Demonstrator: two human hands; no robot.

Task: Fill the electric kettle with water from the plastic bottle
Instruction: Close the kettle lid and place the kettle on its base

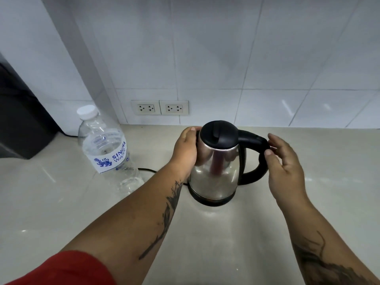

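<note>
- We find the brushed stainless-steel electric kettle with black lid and black handle [214, 165] standing upright on its black base, mid-tabletop, lid down.
- Left hand [186, 150]: grip spread flat against the kettle's left flank near the rim, steadying it rather than closing round it.
- Right hand [284, 164]: grip loosely open at the outer curve of the handle, fingertips touching or just beside it; we cannot tell whether it has firm hold.
- The clear plastic water bottle with white cap and blue-printed label [107, 150] stands left of the kettle, apart from both hands, cap on.
- Our judgement: the step in hand is preparing the kettle; no pouring has begun.
- The next move calls for the lid to be opened, then the bottle uncapped and tipped over the mouth.
- A black power cord [147, 170] runs along the pale stone-look tabletop [205, 243] between bottle and kettle; it could snag the bottle on its way across.
- Two white wall sockets [160, 107] sit behind, and a dark appliance [22, 122] at far left; neither obstructs.
</note>
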